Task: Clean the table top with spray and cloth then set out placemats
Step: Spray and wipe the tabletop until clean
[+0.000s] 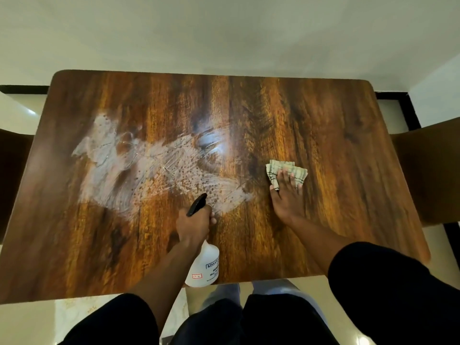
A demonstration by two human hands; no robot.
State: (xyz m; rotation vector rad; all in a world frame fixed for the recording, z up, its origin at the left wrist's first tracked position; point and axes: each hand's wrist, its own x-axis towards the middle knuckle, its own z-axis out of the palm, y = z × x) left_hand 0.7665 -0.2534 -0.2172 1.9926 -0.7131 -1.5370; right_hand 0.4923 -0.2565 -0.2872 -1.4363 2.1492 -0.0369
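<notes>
A dark wooden table top (323,115) fills the view. A wide wet smear of spray with droplets (149,168) covers its left-middle part. My left hand (194,225) grips the neck of a white spray bottle (205,267) with a black nozzle (197,207) pointing at the smear's near edge. My right hand (287,197) presses flat, fingers straight, on a folded pale checked cloth (283,168) on the table's right half, just right of the smear.
A brown chair back (433,170) stands against the table's right edge and another dark chair (12,175) at the left edge. A white wall lies beyond the far edge. Pale glossy floor tiles show around the table.
</notes>
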